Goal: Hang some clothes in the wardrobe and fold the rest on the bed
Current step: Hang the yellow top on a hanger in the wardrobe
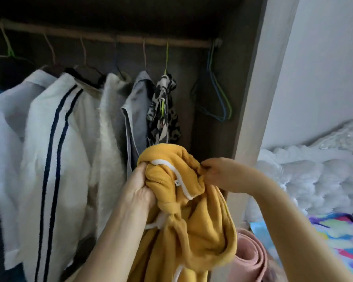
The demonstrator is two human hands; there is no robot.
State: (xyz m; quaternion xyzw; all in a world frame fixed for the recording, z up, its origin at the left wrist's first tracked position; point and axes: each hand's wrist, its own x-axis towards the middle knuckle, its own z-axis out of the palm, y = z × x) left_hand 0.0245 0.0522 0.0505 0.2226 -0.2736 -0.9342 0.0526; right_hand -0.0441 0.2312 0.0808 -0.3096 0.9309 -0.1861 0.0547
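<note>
Mustard-yellow hoodie (pixel 192 210), bunched at lower centre of the frame in front of the open wardrobe (pixel 251 94), white neck tape and a small size tag showing at the collar. Gripped at the neck by the left hand (pixel 140 190), fingers curled tight round a fold of fabric with the thumb up on the collar edge; pinched on the far side of the collar by the right hand (pixel 216 174), fingertips closed on the rim. No hanger visible inside the garment; hidden folds leave that unsure.

Likely step: opening the neck to take a hanger. Best done by keeping both grips on the collar seam rather than loose fleece, drawing the hands apart to stretch the opening flat, letting the heavy body hang straight down so the sleeves and white drawcords (pixel 151 225) untangle. Then freeing one hand for the spare blue and green wire hangers (pixel 218 94) at upper right of centre, on the end of the wooden rail (pixel 102 36), just right of the leopard-print garment (pixel 163 110). Room for hanging probably best in that gap, right of the grey top (pixel 137 110) and the white striped fleece (pixel 55 139).

Risks: drawcord snagging, thick fleece slipping from a thin wire shoulder. Bed (pixel 314 176) with white quilt at right edge, bright patterned cloth (pixel 340 235) and pink roll (pixel 251 259) lower right
</note>
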